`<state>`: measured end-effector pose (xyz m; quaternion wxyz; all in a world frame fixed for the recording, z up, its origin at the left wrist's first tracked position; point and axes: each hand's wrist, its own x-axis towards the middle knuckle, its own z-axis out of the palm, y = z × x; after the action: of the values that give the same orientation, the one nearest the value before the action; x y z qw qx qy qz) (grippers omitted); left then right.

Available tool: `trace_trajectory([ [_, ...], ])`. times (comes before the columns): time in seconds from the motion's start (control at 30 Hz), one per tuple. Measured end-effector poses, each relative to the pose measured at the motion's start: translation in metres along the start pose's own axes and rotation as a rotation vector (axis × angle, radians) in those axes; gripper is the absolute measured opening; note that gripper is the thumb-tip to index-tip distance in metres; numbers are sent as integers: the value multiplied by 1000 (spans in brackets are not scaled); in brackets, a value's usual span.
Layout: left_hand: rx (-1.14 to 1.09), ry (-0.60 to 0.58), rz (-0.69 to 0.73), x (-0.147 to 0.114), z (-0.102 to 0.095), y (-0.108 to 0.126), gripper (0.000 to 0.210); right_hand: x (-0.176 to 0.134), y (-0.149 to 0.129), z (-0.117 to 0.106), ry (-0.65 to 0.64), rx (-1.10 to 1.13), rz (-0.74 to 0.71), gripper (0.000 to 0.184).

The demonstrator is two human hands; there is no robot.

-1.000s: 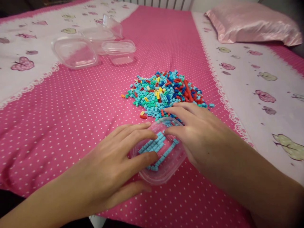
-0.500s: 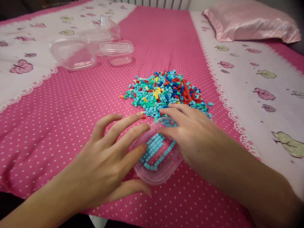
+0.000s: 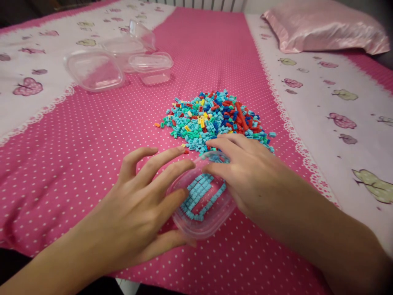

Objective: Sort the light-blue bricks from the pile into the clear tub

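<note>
A clear plastic container point(image 3: 211, 227) stands on the bed between my hands. Light-blue building bricks point(image 3: 198, 190), joined in rows, show through it or lie in it; I cannot tell which. My left hand point(image 3: 150, 196) lies spread along the container's left side, its index finger over the edge and its thumb by the near corner. Over the container's far right rim is my right hand point(image 3: 242, 164), thumb and fingers bent and apart. Its fingertips meet the near edge of a pile of small coloured bricks point(image 3: 199, 121); no brick shows between them.
Several clear plastic containers point(image 3: 95, 84) stand at the far left. A long red piece point(image 3: 241, 116) lies on the pile. The pink dotted bedspread point(image 3: 101, 135) runs under everything. At the far right sits a shiny pink pillow point(image 3: 325, 26).
Both hands have barely shifted. My left thumb has moved slightly left and down; the container and the pile look the same.
</note>
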<state>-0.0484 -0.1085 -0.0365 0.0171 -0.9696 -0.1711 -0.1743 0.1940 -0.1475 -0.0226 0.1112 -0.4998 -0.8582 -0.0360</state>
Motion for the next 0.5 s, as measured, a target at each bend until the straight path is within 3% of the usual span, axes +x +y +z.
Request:
trace_trajectory([
  [0.33,-146,-23,-24,-1,-3,2,39,1,1,9,72,19,-78,15],
  [0.5,-194,-59,-57,-1,-4,2,37,2,1,8,82,15,-95,19],
])
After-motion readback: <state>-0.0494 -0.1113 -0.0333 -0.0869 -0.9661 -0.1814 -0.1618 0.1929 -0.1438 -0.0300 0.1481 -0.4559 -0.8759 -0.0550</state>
